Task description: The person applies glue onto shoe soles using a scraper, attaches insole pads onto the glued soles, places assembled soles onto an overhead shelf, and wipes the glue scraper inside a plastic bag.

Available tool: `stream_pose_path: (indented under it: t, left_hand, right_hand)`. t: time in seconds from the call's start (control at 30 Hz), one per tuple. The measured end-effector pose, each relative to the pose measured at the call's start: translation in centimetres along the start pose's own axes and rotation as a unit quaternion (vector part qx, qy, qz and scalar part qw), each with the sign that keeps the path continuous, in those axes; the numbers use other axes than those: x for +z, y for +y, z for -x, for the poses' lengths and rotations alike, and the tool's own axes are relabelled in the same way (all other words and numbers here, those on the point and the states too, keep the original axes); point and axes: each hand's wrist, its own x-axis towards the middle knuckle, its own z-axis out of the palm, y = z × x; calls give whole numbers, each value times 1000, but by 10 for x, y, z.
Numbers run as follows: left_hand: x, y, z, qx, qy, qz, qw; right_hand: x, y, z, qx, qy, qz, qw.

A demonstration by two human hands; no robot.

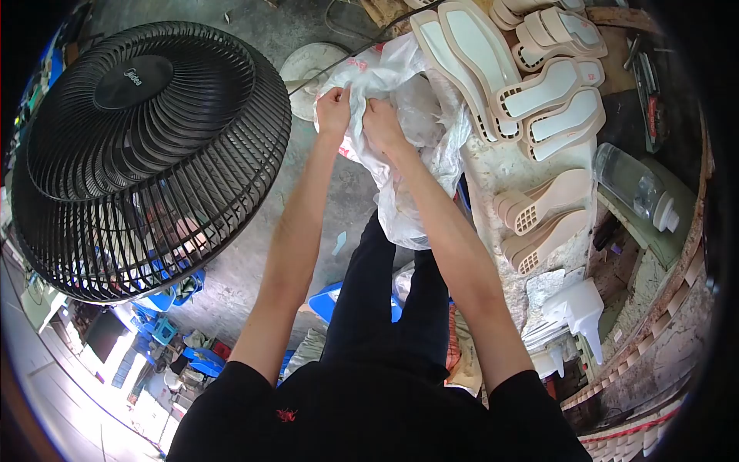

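Observation:
A white, partly see-through plastic bag [396, 192] with red print hangs in front of my legs, its mouth loose and crumpled. My left hand [333, 112] is closed around the left part of its rim. Close beside it, my right hand [382, 125] grips the plastic too, fingers curled in. More clear plastic [419, 108] shows inside the bag to the right of my right hand. What else the bag contains, I cannot make out.
A big black fan [146, 154] stands at the left. On the worktable [493, 165] at the right lie several beige shoe soles [554, 88], a clear plastic bottle [631, 185] and a white squeeze bottle [577, 308]. A blue stool [327, 300] is near my legs.

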Motion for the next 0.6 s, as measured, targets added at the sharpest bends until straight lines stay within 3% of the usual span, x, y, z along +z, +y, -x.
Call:
stream_pose_path:
  t: [0.07,0.13,0.2,0.23,0.3,0.4,0.57,0.6]
  left_hand:
    - [8,-3,0,20,37,10,999]
    - [16,-5,-2,42,71,22,996]
    - [17,-12,-6,-81,44,81,992]
    - [16,-12,-16,-79,45,80,993]
    - [17,-11,-31,-101,32,206,973]
    - [18,-19,-30,-167,-41,393,903]
    - [-10,-14,-8,-103,-60,328,937]
    - [-11,-16,-12,-47,-46,242,968]
  right_hand:
    - [2,-4,5,-36,34,88,995]
    - [-5,-7,10,-37,35,85,995]
    - [-11,-11,18,-40,33,79,996]
    - [-16,-13,24,-53,22,98,994]
    - [-26,-9,37,-64,11,118,991]
    - [-40,-4,40,1,-5,58,998]
    - [-30,17,-10,-46,36,220,974]
    - [-27,14,-15,-44,34,216,975]
